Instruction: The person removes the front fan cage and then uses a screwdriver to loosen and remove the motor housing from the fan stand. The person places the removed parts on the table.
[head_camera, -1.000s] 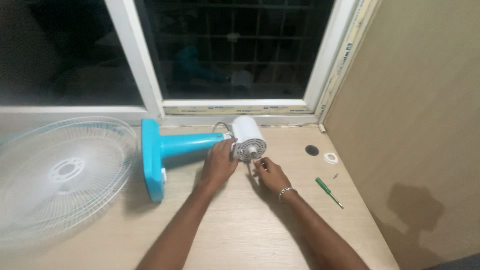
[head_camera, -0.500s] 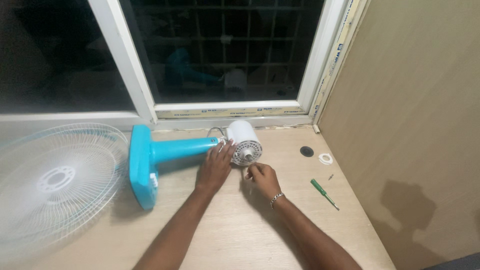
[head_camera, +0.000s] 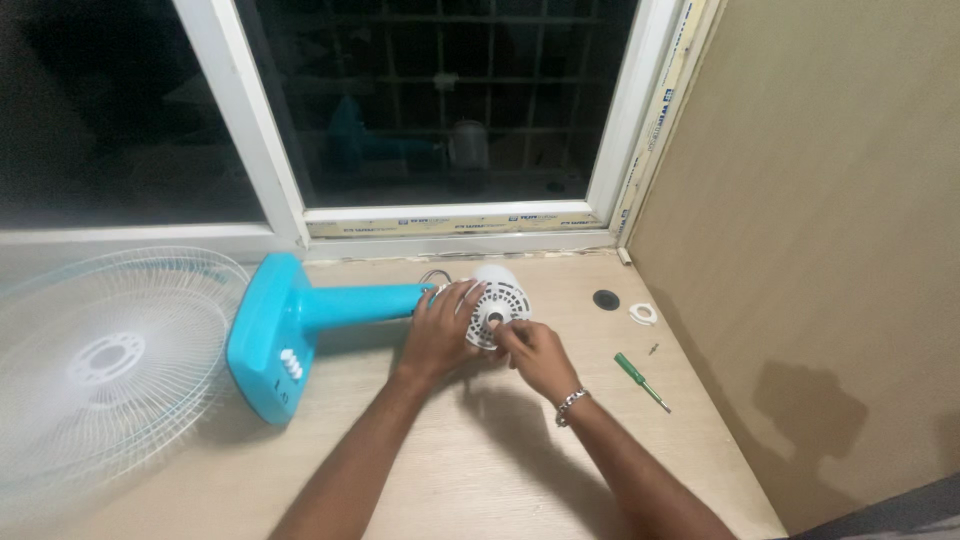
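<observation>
Pale wood-grain tabletop (head_camera: 480, 470) runs up to a dark window with a white frame (head_camera: 450, 215). On it lies a turquoise plastic fan stand on its side (head_camera: 300, 320), its white round motor housing (head_camera: 497, 300) pointing toward the person. The left hand (head_camera: 440, 335) cups the housing's near side, fingers curled round it; the right hand (head_camera: 535, 355) pinches with its fingertips at the vented face, though what it pinches cannot be told. The stand looks light, stiff and smooth, likely to roll, so the stem or housing seems the surest hold. A white wire fan guard (head_camera: 100, 370) lies left; a green-handled screwdriver (head_camera: 640, 380) and a small white ring (head_camera: 642, 314) lie right
</observation>
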